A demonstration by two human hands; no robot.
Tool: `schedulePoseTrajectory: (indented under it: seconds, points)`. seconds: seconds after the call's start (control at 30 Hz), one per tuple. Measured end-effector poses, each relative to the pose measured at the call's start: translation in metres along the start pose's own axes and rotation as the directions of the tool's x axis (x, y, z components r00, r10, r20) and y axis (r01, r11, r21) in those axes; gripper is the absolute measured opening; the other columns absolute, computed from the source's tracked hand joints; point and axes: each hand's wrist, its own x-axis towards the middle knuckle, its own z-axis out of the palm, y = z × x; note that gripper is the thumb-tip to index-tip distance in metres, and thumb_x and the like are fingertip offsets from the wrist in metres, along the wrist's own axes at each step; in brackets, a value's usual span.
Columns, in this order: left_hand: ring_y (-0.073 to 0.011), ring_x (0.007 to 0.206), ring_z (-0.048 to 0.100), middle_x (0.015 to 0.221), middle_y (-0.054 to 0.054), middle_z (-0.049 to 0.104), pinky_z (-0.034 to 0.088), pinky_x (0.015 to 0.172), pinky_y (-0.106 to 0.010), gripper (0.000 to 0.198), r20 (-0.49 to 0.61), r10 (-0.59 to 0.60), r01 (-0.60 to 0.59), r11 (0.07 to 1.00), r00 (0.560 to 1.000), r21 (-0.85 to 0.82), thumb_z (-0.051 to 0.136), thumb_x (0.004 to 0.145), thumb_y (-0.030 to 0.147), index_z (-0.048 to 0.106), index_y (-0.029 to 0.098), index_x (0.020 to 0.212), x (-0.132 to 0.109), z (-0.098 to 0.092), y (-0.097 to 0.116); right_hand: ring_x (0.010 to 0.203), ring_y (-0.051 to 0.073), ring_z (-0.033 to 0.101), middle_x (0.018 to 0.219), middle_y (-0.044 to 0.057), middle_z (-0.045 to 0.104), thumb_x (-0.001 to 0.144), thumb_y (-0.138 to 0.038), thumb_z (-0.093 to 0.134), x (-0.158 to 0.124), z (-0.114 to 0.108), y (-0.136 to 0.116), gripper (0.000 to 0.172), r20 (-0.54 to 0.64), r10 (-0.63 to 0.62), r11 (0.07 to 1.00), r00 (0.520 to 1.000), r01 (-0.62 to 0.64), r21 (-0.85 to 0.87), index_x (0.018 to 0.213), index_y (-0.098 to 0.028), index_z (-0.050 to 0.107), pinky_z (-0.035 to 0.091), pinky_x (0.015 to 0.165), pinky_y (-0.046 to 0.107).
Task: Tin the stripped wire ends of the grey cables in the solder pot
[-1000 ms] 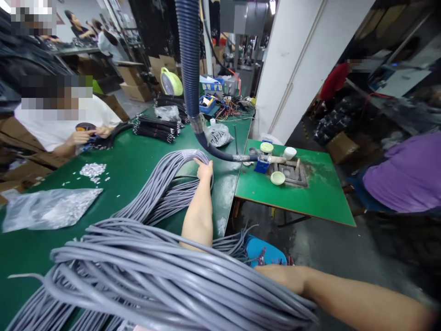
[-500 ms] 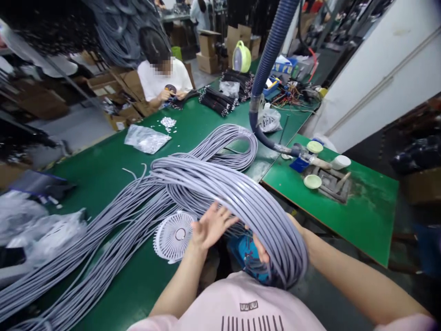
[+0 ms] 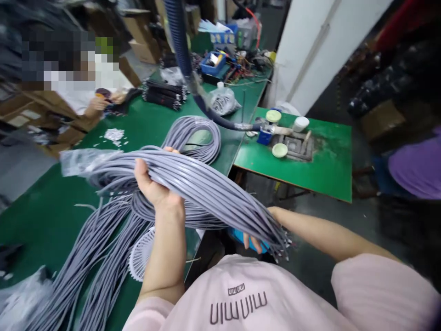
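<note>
A thick bundle of grey cables (image 3: 203,179) lies across both of my hands, above the table's front edge. My left hand (image 3: 158,186) wraps round its middle left part, thumb on the near side and fingertips showing over the top. Under the right end of the bundle, my right hand (image 3: 255,239) curls round it, partly hidden by the cables. The cut ends of the cables stick out just past that hand. More loose grey cables (image 3: 113,257) trail over the green table to the left, and a coil of grey cable (image 3: 210,138) lies behind the bundle.
A white round fan (image 3: 141,255) sits beside my left forearm. A blue-black hose (image 3: 179,41) hangs down to a smaller green table (image 3: 327,174) with a stained soldering spot and small cups. Across the table a co-worker's hands (image 3: 103,101) handle dark cables. Plastic bags lie about.
My left hand has gone from open beneath the cables to gripping the bundle. The bundle has straightened, and its cut ends now show at the right. The view has turned right.
</note>
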Motion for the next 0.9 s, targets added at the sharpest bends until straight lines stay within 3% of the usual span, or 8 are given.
schedulePoseTrajectory:
  seconds: [0.07,0.13,0.23,0.37,0.5,0.6,0.77,0.9]
  points:
    - [-0.0174,0.102,0.063,0.084,-0.001,0.067,0.051,0.094,-0.029,0.034,-0.052,-0.011,0.008,0.998,0.999,-0.069,0.052,0.082,0.053,0.058,0.019,0.085,0.023,0.002,-0.021,0.074,0.022,0.07,0.084,0.009,0.073,0.076,-0.028,0.063,-0.026,-0.029,0.012,0.025,0.189,-0.017,0.995,0.982,-0.002,0.1,0.094,-0.011,0.064,0.057,0.073,0.034]
    - [-0.0176,0.106,0.062,0.09,-0.002,0.068,0.049,0.098,-0.031,0.032,-0.068,-0.073,0.064,0.99,0.995,-0.122,0.051,0.085,0.051,0.059,0.019,0.086,0.045,0.006,-0.051,0.073,0.022,0.07,0.091,0.014,0.073,0.08,-0.042,0.058,-0.062,-0.061,0.02,0.043,0.199,-0.083,0.981,0.977,0.044,0.189,0.104,-0.007,0.06,0.058,0.071,0.035]
    - [-0.018,0.113,0.059,0.105,-0.004,0.068,0.045,0.103,-0.033,0.034,-0.065,-0.176,0.163,0.972,0.982,-0.17,0.05,0.086,0.048,0.06,0.019,0.099,0.072,0.012,-0.107,0.091,0.026,0.068,0.115,0.019,0.065,0.087,-0.062,0.034,-0.118,-0.109,0.023,0.066,0.041,-0.23,0.942,0.972,0.212,0.26,0.115,-0.005,0.052,0.055,0.079,0.04]
    - [-0.0168,0.113,0.059,0.111,-0.005,0.067,0.047,0.101,-0.031,0.035,-0.157,-0.299,0.27,0.945,0.941,-0.186,0.049,0.088,0.043,0.059,0.019,0.111,0.084,0.009,-0.184,0.089,0.024,0.068,0.106,0.016,0.068,0.076,-0.046,0.065,-0.156,-0.166,0.024,0.056,-0.18,-0.153,0.984,0.972,0.167,0.066,0.113,-0.006,0.051,0.054,0.083,0.039]
    - [-0.0181,0.106,0.063,0.103,-0.005,0.069,0.051,0.095,-0.034,0.033,-0.275,-0.426,0.377,0.901,0.862,-0.215,0.051,0.088,0.041,0.061,0.018,0.109,0.073,-0.01,-0.249,0.075,0.021,0.069,0.088,0.006,0.072,0.053,-0.036,0.083,-0.154,-0.217,0.03,0.068,-0.313,0.092,0.984,0.945,-0.134,-0.114,0.111,-0.012,0.057,0.057,0.076,0.037]
    - [-0.0183,0.096,0.067,0.095,-0.005,0.07,0.054,0.09,-0.035,0.029,-0.327,-0.507,0.454,0.861,0.798,-0.228,0.053,0.088,0.039,0.062,0.017,0.104,0.062,-0.026,-0.284,0.079,0.022,0.068,0.092,0.005,0.072,0.046,-0.041,0.084,-0.141,-0.256,0.036,0.074,-0.38,0.139,0.927,0.915,-0.256,-0.275,0.111,-0.013,0.061,0.056,0.076,0.036]
    - [-0.0177,0.088,0.068,0.089,-0.005,0.07,0.056,0.083,-0.033,0.026,-0.406,-0.543,0.535,0.833,0.735,-0.144,0.054,0.089,0.036,0.061,0.017,0.105,0.067,-0.039,-0.312,0.092,0.025,0.065,0.104,0.005,0.07,0.051,-0.04,0.081,-0.112,-0.296,0.052,0.065,-0.555,-0.044,0.659,0.831,-0.394,-0.641,0.108,-0.014,0.066,0.051,0.083,0.034]
    - [-0.0163,0.089,0.067,0.09,-0.003,0.07,0.056,0.082,-0.029,0.032,-0.445,-0.532,0.57,0.82,0.72,-0.057,0.052,0.09,0.04,0.06,0.018,0.11,0.08,-0.039,-0.316,0.12,0.033,0.049,0.136,0.015,0.052,0.071,-0.044,0.069,-0.09,-0.278,0.087,0.072,-0.693,-0.229,0.651,0.684,-0.422,-0.631,0.133,-0.014,0.048,0.037,0.101,0.044]
